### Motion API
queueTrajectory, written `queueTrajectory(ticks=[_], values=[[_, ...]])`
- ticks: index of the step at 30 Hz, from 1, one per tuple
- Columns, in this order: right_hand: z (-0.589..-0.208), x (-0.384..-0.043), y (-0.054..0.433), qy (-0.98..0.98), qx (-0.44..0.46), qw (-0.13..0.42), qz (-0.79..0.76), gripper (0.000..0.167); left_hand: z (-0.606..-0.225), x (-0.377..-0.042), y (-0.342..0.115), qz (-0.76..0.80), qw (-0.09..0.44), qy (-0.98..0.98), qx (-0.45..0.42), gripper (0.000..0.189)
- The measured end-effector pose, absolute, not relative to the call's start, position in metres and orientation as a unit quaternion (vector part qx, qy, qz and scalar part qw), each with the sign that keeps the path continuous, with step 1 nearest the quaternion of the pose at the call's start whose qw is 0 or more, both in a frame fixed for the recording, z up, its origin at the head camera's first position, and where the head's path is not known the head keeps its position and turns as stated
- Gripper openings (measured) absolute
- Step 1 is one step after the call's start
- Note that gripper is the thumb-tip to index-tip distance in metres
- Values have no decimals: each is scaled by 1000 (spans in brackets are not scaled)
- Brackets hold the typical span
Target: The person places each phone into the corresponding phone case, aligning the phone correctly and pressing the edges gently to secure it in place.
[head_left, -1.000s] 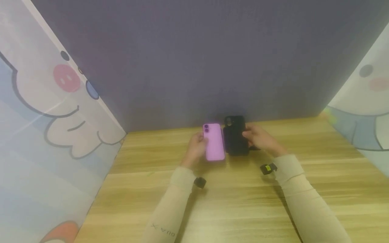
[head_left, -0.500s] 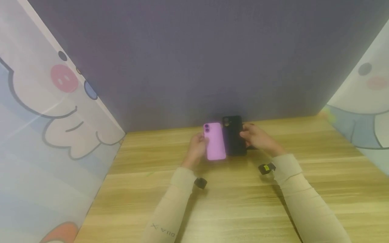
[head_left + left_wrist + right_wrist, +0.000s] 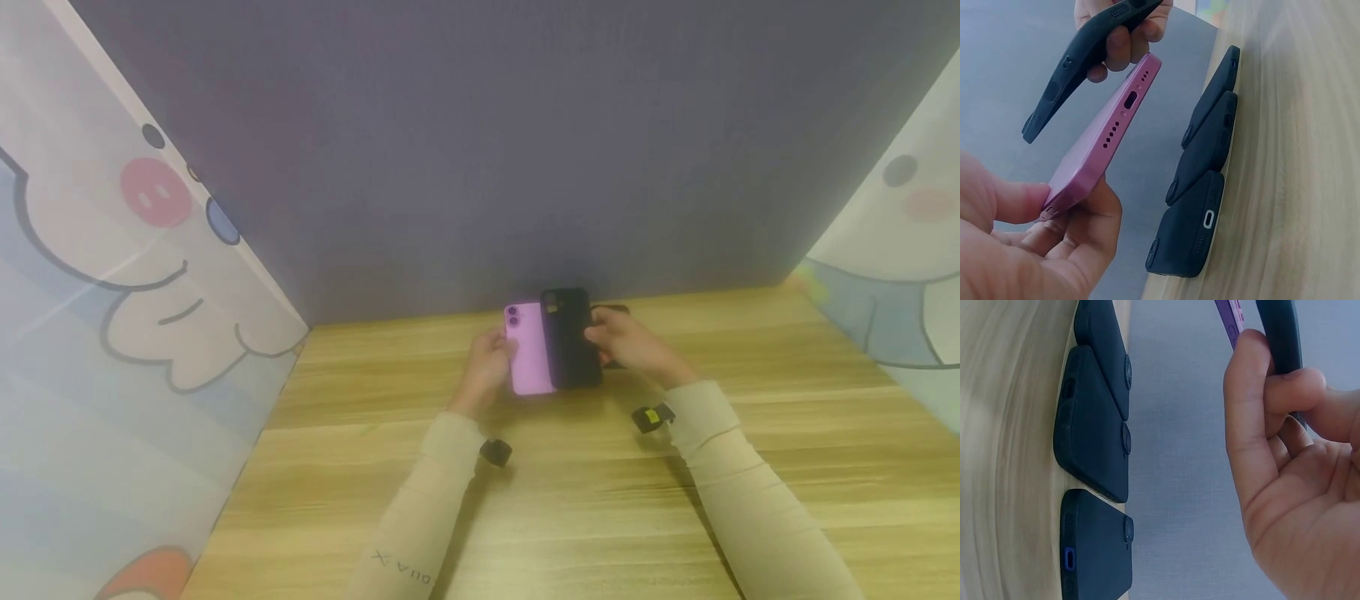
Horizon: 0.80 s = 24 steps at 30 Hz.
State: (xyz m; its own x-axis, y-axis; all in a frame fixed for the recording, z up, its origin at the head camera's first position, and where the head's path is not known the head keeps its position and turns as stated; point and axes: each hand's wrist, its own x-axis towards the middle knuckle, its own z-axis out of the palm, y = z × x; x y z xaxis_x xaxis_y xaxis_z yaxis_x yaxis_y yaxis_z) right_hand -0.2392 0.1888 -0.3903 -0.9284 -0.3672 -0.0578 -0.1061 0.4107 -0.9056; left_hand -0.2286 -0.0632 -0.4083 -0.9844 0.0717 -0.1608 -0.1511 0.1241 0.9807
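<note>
My left hand (image 3: 483,371) pinches a pink-purple phone (image 3: 528,358) by its left edge, its back and two camera lenses facing up. In the left wrist view, the charging port end of the phone (image 3: 1107,128) is visible. My right hand (image 3: 637,343) grips a black phone case (image 3: 573,337) by its right side, thumb on top. Seen from my head, the case overlaps the phone's right part. The left wrist view shows the case (image 3: 1079,59) tilted above the phone, with a gap between them on the near side.
Several black phone-shaped things lie in a row on the wooden table (image 3: 570,517): one with a white-rimmed port (image 3: 1188,228), another with a blue-rimmed port (image 3: 1094,544). A grey panel (image 3: 480,150) stands behind the table; cartoon-printed panels (image 3: 75,333) flank it.
My right hand has moved the black case leftward, from beside the phone to over its right part. My left hand and the phone have barely moved.
</note>
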Motion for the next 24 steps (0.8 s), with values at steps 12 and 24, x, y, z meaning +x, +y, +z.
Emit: queueTrajectory(ticks=[12, 24], values=[[-388, -238, 186, 822, -140, 130, -536, 25, -408, -228, -62, 661, 81, 746, -31, 42], [-390, -237, 183, 821, -139, 144, -535, 20, -411, -228, -64, 667, 87, 740, -22, 40]])
